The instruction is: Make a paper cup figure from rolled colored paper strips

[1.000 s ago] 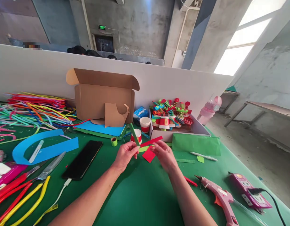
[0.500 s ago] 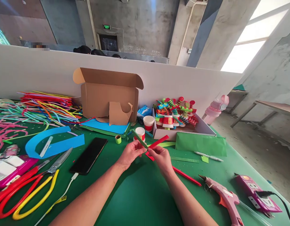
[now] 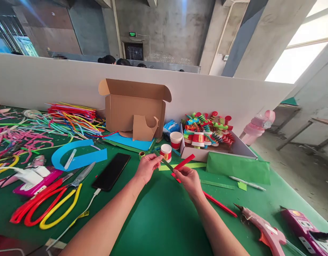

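My left hand (image 3: 148, 167) pinches one end of a dark green paper strip (image 3: 167, 164) between thumb and fingers. At the strip's other end, my right hand (image 3: 188, 179) is closed on it where it meets a red paper strip (image 3: 185, 161). The red strip slants up to the right and also shows below the right fingertips; how the two strips join is hidden by the fingers. Just beyond my hands stands a small red and white paper cup (image 3: 166, 153). A light green strip (image 3: 192, 166) lies flat behind the hands.
A white box (image 3: 219, 153) holds colourful cup figures with paper springs. Right lie a pink glue gun (image 3: 262, 227), a pen (image 3: 247, 182) and green paper (image 3: 238, 167). Left are a phone (image 3: 112, 171), scissors (image 3: 78, 181) and pipe cleaners (image 3: 73, 121). A cardboard box (image 3: 135, 106) stands behind.
My hands have drawn apart, so more of the green strip shows between them. The view has turned a little left, shifting everything to the right in the picture.
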Demonstrator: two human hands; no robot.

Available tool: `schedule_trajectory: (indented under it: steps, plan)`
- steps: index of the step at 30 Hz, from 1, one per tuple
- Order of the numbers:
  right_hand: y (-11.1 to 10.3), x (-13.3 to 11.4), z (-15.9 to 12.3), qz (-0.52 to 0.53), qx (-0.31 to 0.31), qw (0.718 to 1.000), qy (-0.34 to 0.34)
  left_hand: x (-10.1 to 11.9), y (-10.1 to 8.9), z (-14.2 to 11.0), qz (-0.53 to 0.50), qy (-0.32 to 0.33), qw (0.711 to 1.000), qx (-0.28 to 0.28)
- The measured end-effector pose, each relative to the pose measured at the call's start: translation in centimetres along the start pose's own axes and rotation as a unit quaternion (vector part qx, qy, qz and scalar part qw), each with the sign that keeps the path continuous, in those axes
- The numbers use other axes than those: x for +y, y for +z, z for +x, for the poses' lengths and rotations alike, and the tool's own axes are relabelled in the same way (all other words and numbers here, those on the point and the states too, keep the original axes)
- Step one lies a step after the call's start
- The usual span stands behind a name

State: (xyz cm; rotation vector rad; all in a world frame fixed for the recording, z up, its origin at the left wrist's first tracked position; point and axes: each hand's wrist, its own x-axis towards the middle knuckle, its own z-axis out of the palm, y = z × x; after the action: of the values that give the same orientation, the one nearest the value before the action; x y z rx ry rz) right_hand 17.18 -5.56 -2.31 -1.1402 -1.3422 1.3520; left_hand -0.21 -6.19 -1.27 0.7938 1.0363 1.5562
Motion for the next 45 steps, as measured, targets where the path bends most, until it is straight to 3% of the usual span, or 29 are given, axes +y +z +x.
schedule_trajectory:
  steps: [6, 10, 12, 16, 19, 29, 36, 45]
  plan:
    - [-0.2, 0.0, 0.0, -0.018, -0.011, 1.0, -0.005, 0.9, -1.2, 0.9, -0.043, 0.033, 0.997, 0.063]
    - [-0.4, 0.0, 0.1, 0.025, 0.017, 0.999, 0.022, 0.9, -1.4, 1.1, -0.074, 0.081, 0.987, 0.118]
    - [-0.3, 0.1, 0.1, 0.088, 0.032, 0.995, 0.043, 0.4, -0.9, 0.7, -0.045, 0.075, 0.992, 0.085]
    - [0.5, 0.2, -0.2, 0.185, 0.042, 0.98, 0.064, -1.2, 0.9, -0.7, 0.04, 0.009, 0.998, -0.057]
    - [1.0, 0.4, -0.5, 0.195, 0.041, 0.978, 0.053, -2.0, 2.0, -1.6, 0.061, -0.018, 0.993, -0.101]
    - [1.1, 0.4, -0.6, 0.216, -0.002, 0.975, 0.054, -1.6, 1.5, -1.6, 0.055, -0.033, 0.995, -0.07]
    - [0.6, 1.6, -0.1, 0.304, -0.057, 0.944, 0.119, -1.0, 1.4, -1.8, 0.086, -0.054, 0.986, -0.129]
    - [0.8, 1.2, -0.4, 0.323, -0.059, 0.938, 0.109, -1.3, 1.4, -1.8, 0.099, -0.043, 0.988, -0.111]
